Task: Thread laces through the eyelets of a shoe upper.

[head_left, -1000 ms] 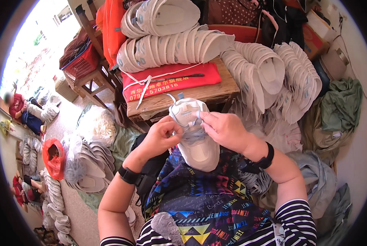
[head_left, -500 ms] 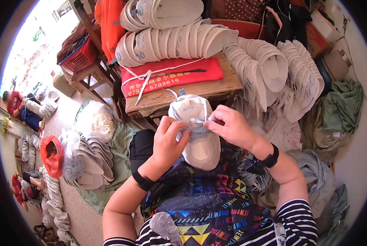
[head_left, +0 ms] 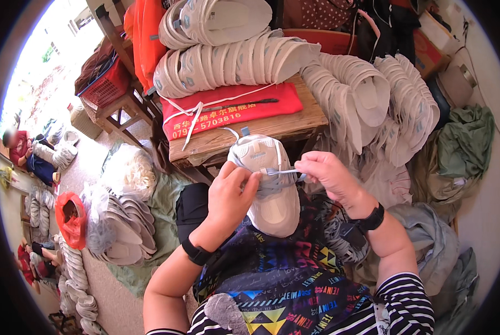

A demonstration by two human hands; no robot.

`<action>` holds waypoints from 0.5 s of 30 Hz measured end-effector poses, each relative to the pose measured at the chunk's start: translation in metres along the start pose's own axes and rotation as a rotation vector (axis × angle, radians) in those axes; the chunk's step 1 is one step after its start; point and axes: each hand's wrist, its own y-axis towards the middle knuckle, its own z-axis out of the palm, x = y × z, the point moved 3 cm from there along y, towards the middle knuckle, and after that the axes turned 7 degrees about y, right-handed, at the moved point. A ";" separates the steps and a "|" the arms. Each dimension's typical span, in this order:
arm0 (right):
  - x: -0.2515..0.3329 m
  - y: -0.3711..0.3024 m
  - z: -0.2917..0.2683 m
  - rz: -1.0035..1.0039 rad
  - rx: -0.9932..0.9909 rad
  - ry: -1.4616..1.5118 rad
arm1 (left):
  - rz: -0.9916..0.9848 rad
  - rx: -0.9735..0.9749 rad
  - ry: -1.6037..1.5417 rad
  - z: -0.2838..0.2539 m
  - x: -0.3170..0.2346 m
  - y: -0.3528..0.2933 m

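A pale cream shoe upper (head_left: 273, 211) rests over my lap against the bench edge, toe toward me. A grey-blue shoelace (head_left: 282, 171) crosses its opening. My right hand (head_left: 335, 177) pinches this lace at the shoe's right side and holds a stretch of it taut. At the other side, my left hand (head_left: 232, 192) is closed, with thumb and fingertips pressed together by the lace loop; the exact grip is partly hidden. A small blue-grey tab (head_left: 245, 132) sticks up at the heel end.
Beyond the shoe stands a wooden bench (head_left: 311, 120) with a red cloth bag (head_left: 233, 109), white cord and a thin dark tool. Stacked shoe uppers (head_left: 233, 64) lie behind; more hang at right (head_left: 367, 100). Plastic-bagged pieces (head_left: 124, 223) sit on the left floor. People work farther left.
My right hand has moved right and slightly down, drawing the lace out from the shoe's middle. My left hand stays at the left side, its fingers slightly nearer the lace.
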 end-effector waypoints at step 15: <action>0.016 -0.018 0.030 -0.399 0.016 -0.802 | 0.191 -0.034 0.082 -0.016 -0.004 0.017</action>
